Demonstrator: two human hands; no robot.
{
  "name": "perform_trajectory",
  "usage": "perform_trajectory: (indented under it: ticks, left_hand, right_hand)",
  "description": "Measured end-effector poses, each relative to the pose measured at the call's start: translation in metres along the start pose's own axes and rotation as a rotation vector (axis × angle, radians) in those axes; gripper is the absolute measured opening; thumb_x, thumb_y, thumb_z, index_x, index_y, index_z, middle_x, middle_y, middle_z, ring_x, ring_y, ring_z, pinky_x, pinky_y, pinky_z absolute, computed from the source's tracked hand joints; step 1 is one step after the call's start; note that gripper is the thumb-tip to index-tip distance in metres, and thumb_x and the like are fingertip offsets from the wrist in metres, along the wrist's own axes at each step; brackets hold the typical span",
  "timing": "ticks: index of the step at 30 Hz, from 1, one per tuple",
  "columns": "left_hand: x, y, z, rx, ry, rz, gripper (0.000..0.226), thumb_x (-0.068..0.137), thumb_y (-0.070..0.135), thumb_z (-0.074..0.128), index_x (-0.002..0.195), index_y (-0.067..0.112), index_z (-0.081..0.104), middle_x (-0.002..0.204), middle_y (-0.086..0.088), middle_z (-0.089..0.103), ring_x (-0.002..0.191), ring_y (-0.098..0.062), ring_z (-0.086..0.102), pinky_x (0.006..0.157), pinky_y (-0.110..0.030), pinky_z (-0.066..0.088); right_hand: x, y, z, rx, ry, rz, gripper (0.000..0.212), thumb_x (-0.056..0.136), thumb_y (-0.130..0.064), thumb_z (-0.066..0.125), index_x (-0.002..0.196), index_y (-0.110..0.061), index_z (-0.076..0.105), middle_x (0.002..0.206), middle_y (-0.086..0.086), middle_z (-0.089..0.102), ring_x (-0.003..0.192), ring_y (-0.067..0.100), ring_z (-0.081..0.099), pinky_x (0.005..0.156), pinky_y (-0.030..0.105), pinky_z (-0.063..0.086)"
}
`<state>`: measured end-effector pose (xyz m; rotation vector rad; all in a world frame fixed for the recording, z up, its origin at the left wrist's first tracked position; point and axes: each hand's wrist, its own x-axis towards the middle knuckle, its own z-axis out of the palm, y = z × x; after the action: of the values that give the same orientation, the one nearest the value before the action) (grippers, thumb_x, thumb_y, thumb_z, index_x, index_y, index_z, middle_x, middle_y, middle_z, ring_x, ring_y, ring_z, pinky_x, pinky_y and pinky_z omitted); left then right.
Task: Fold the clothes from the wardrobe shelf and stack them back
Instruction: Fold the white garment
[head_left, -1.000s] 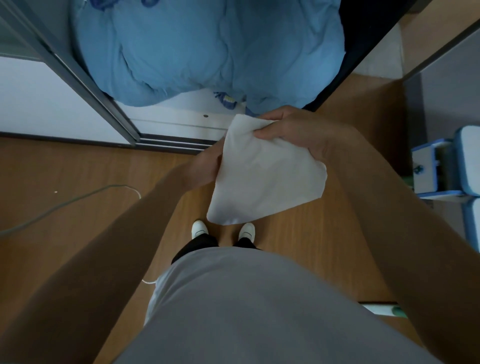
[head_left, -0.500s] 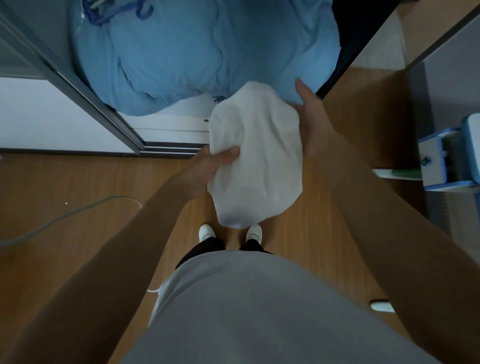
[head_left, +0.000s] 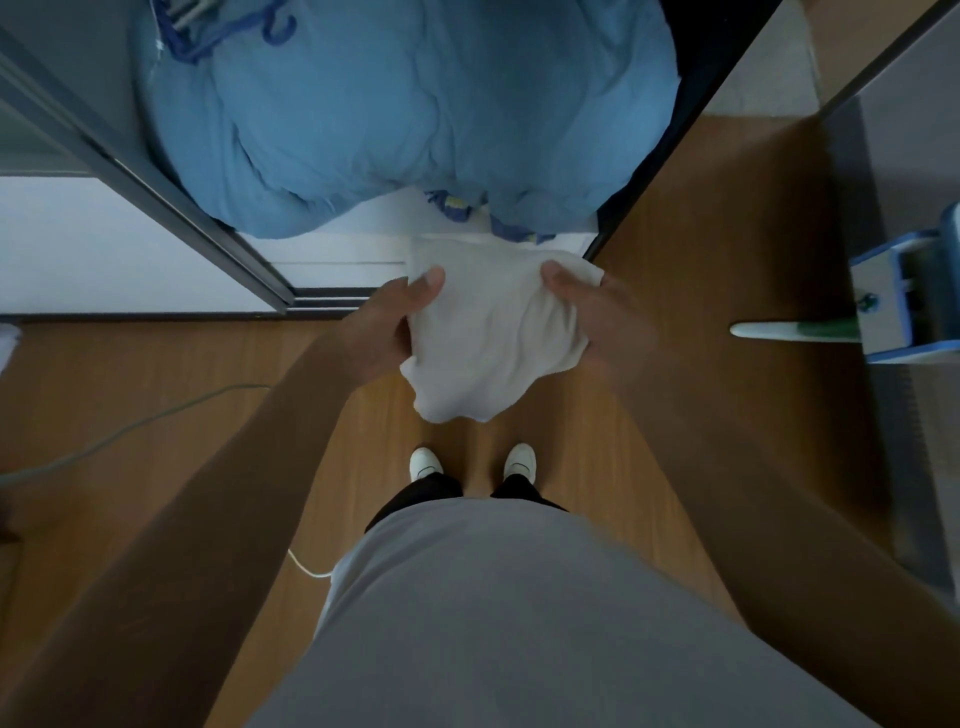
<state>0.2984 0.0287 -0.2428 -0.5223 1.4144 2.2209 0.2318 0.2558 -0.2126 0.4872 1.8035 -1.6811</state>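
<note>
A folded white garment (head_left: 488, 332) hangs in the air in front of me, above my feet. My left hand (head_left: 395, 322) grips its left edge with the thumb on top. My right hand (head_left: 602, 317) grips its right edge the same way. The cloth sags between the two hands, its lower end rumpled. Just beyond it is the open wardrobe, where a big light-blue bundle of bedding (head_left: 405, 109) fills the shelf and bulges over the white shelf edge (head_left: 353, 254).
The grey sliding wardrobe door (head_left: 156, 197) runs diagonally at left. A thin cable (head_left: 156, 415) lies on the wooden floor at left. A blue and white mop bucket (head_left: 904, 301) with a white-tipped handle stands at right. My white shoes (head_left: 426, 462) are below.
The garment has gone from held upright between the hands to held flat by both side edges. My right hand moved from its far side to its right edge, and both thumbs now press on top.
</note>
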Motion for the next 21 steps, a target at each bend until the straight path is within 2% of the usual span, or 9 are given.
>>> perform_trajectory:
  ticks: [2, 4, 7, 10, 12, 14, 16, 18, 21]
  left_hand:
    - [0.0, -0.005, 0.003, 0.169, -0.004, 0.001, 0.073, 0.072, 0.05, 0.082, 0.13, 0.012, 0.059, 0.131, -0.009, 0.066, 0.122, -0.026, 0.062, 0.104, -0.045, 0.05]
    - [0.003, -0.007, 0.009, 0.237, 0.088, 0.016, 0.056, 0.079, 0.039, 0.081, 0.124, 0.01, 0.064, 0.123, -0.011, 0.07, 0.115, -0.028, 0.066, 0.102, -0.049, 0.051]
    - [0.011, -0.002, 0.015, 0.095, 0.214, 0.032, 0.027, 0.091, 0.027, 0.07, 0.112, 0.01, 0.069, 0.109, -0.008, 0.076, 0.104, -0.026, 0.071, 0.087, -0.04, 0.058]
    - [0.017, 0.01, 0.02, -0.047, 0.297, -0.011, 0.02, 0.096, 0.024, 0.065, 0.109, 0.01, 0.07, 0.098, -0.006, 0.078, 0.094, -0.022, 0.073, 0.074, -0.033, 0.059]
    - [0.016, 0.017, 0.021, -0.06, 0.299, -0.053, 0.027, 0.094, 0.032, 0.067, 0.11, 0.01, 0.07, 0.1, -0.008, 0.077, 0.095, -0.022, 0.073, 0.074, -0.033, 0.059]
    - [0.01, 0.021, 0.019, -0.089, 0.212, -0.064, 0.045, 0.085, 0.041, 0.07, 0.117, 0.01, 0.068, 0.111, -0.008, 0.075, 0.103, -0.023, 0.072, 0.079, -0.033, 0.06]
    - [0.003, 0.018, 0.013, -0.047, 0.098, -0.048, 0.052, 0.084, 0.04, 0.066, 0.125, 0.009, 0.063, 0.118, -0.008, 0.072, 0.109, -0.023, 0.07, 0.082, -0.033, 0.059]
    - [-0.001, 0.012, 0.01, 0.073, 0.079, -0.045, 0.043, 0.09, 0.031, 0.064, 0.125, 0.006, 0.062, 0.116, -0.009, 0.073, 0.107, -0.024, 0.07, 0.081, -0.033, 0.059]
    - [0.004, 0.009, 0.012, 0.163, 0.231, -0.036, 0.027, 0.095, 0.028, 0.064, 0.111, 0.006, 0.069, 0.1, -0.006, 0.077, 0.094, -0.022, 0.074, 0.073, -0.031, 0.06]
  right_hand:
    - [0.003, -0.007, -0.002, 0.079, -0.028, 0.103, 0.04, 0.093, -0.03, 0.07, 0.125, -0.007, 0.063, 0.118, 0.008, 0.071, 0.106, 0.023, 0.069, 0.097, 0.043, 0.054]
    - [0.004, -0.012, -0.004, 0.162, -0.055, 0.149, 0.038, 0.096, -0.029, 0.066, 0.128, -0.008, 0.063, 0.127, 0.011, 0.068, 0.113, 0.024, 0.065, 0.102, 0.044, 0.051]
    - [0.005, -0.015, -0.009, 0.296, -0.195, 0.063, 0.036, 0.097, -0.04, 0.061, 0.123, -0.017, 0.065, 0.124, 0.004, 0.071, 0.116, 0.02, 0.066, 0.097, 0.039, 0.054]
    - [0.0, -0.006, -0.01, 0.121, -0.295, -0.046, 0.03, 0.094, -0.039, 0.064, 0.115, -0.018, 0.066, 0.115, 0.001, 0.075, 0.11, 0.017, 0.07, 0.089, 0.032, 0.058]
    - [-0.002, 0.005, -0.005, -0.022, -0.277, -0.101, 0.026, 0.09, -0.029, 0.071, 0.112, -0.015, 0.069, 0.113, 0.005, 0.075, 0.107, 0.021, 0.071, 0.09, 0.037, 0.058]
    - [-0.001, 0.012, 0.0, -0.075, -0.185, -0.134, 0.018, 0.088, -0.024, 0.074, 0.104, -0.016, 0.071, 0.1, 0.001, 0.078, 0.096, 0.019, 0.074, 0.079, 0.031, 0.059]
    - [0.0, 0.013, 0.004, 0.005, -0.132, -0.108, 0.012, 0.089, -0.022, 0.074, 0.099, -0.016, 0.072, 0.09, -0.004, 0.079, 0.086, 0.014, 0.075, 0.068, 0.023, 0.058]
    - [0.003, 0.011, 0.006, 0.086, -0.094, -0.051, 0.016, 0.09, -0.021, 0.073, 0.103, -0.011, 0.072, 0.093, 0.0, 0.079, 0.086, 0.015, 0.075, 0.068, 0.026, 0.059]
    - [0.009, 0.006, 0.003, 0.131, -0.1, 0.009, 0.022, 0.091, -0.021, 0.072, 0.109, -0.007, 0.072, 0.099, 0.006, 0.078, 0.092, 0.02, 0.075, 0.075, 0.033, 0.06]
